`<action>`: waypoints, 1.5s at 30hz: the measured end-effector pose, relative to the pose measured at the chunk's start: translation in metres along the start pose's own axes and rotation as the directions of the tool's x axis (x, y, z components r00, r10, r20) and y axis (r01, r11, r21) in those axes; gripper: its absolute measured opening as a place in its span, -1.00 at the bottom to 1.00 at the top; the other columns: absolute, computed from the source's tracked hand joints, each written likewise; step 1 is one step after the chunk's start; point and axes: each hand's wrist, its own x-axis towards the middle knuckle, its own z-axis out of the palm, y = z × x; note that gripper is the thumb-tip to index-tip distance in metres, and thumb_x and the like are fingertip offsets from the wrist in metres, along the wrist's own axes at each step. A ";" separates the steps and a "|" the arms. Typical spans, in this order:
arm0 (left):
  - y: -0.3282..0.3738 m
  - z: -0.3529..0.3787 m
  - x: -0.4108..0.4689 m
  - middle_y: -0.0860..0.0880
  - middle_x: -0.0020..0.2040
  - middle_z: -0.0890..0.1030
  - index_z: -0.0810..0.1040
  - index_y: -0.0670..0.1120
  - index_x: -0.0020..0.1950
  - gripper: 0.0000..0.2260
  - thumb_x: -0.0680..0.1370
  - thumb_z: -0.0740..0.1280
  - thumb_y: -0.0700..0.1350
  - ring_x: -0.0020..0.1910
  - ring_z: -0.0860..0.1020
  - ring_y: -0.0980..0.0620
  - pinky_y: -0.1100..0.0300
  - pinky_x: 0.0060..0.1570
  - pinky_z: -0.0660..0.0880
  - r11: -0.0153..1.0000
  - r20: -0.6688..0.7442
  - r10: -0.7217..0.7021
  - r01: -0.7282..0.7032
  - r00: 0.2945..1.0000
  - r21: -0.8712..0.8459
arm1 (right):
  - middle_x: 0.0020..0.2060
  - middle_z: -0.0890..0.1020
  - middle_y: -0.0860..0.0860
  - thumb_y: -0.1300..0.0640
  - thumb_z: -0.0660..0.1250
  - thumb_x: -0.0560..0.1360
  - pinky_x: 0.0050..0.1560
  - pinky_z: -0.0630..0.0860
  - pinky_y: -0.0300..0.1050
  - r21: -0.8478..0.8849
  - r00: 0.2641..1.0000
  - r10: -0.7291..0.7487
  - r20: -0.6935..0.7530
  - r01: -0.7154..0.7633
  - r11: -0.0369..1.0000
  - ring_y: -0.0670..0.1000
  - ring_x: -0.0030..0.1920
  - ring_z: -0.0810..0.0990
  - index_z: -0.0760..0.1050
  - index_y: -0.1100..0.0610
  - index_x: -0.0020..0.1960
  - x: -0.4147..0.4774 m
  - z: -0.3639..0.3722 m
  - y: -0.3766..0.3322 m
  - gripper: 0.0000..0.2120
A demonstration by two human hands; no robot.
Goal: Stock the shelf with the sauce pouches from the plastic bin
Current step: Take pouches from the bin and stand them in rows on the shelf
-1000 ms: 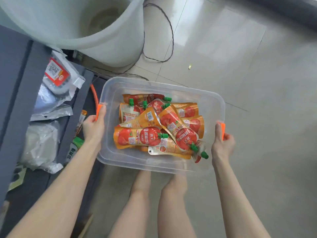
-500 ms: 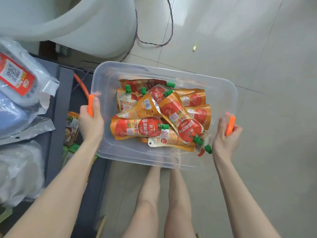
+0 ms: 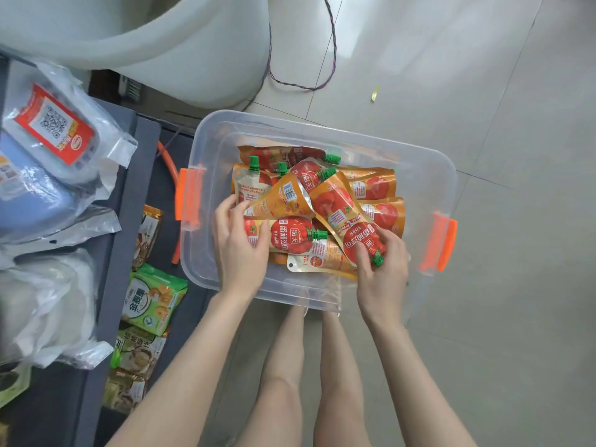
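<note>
1. The sauce pouches [image 3: 322, 201] all lie heaped in the plastic bin [image 3: 322, 127]. None shows on the shelf [image 3: 106, 285] just left of it, so the stocking looks barely begun, with every pouch left to move.
2. The left hand [image 3: 240, 250] has hold of the left end of a level pouch [image 3: 290, 235], with the thumb on its face and the fingers curled over its edge.
3. The right hand [image 3: 382, 272] curls round the green-capped end of a slanting pouch [image 3: 348, 217], fingers closed on it near the cap.
4. Both pouches lie on the pile, not yet lifted, so the step in hand appears to be the first pickup.
5. Half a second ago each hand gripped an orange latch [image 3: 188, 195] at one end of the bin. Now both latches stand free and the hands are inside it. The heap keeps the same arrangement.
6. The view has shifted too, and more of the shelf's lower level shows, with its snack bags [image 3: 154, 298].
7. Clear packets [image 3: 54, 133] lie on the shelf's upper level, and a white tub [image 3: 161, 43] stands beyond the bin.
</note>
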 end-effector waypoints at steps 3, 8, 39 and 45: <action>-0.005 0.013 0.029 -0.08 0.42 0.31 0.33 -0.11 0.39 -0.53 0.54 0.29 0.03 0.40 0.26 -0.04 0.02 0.37 0.20 0.996 0.176 0.028 -0.042 0.984 0.076 | 0.30 0.44 0.08 -0.03 0.32 0.51 0.33 0.26 0.02 -0.108 0.986 0.095 0.138 -0.080 0.991 0.10 0.31 0.35 0.32 0.14 0.38 0.023 0.019 -0.004 -0.49; -0.016 0.030 0.059 -0.05 0.33 0.38 0.30 -0.05 0.37 -0.42 0.47 0.28 0.24 0.33 0.33 -0.08 -0.03 0.28 0.23 0.970 0.367 -0.004 -0.086 0.930 0.228 | 0.31 0.36 0.16 -0.20 0.33 0.44 0.34 0.17 0.11 -0.373 0.959 0.194 0.207 -0.106 0.922 0.20 0.32 0.27 0.32 0.13 0.35 0.059 0.032 0.003 -0.38; 0.071 -0.095 -0.026 -0.16 0.18 0.55 0.27 -0.18 0.25 -0.63 0.53 0.32 -0.12 0.03 0.62 -0.01 0.09 -0.05 0.59 0.685 0.461 -0.211 0.467 0.862 -0.560 | 0.06 0.65 0.05 0.33 0.49 0.33 -0.04 0.62 -0.10 0.320 0.710 -0.036 0.703 -0.271 0.908 0.03 0.01 0.66 0.39 -0.03 0.22 -0.014 -0.116 -0.090 -0.43; 0.083 -0.139 -0.131 -0.06 -0.03 0.64 0.43 -0.12 0.16 -0.58 0.38 0.43 -0.38 -0.16 0.66 0.10 0.23 -0.24 0.59 0.594 0.395 -0.287 0.485 0.873 -0.642 | 0.06 0.62 0.02 0.42 0.45 0.31 -0.13 0.60 -0.23 0.254 0.645 -0.124 0.754 -0.112 0.961 -0.02 -0.01 0.64 0.40 -0.14 0.14 -0.053 -0.159 -0.099 -0.39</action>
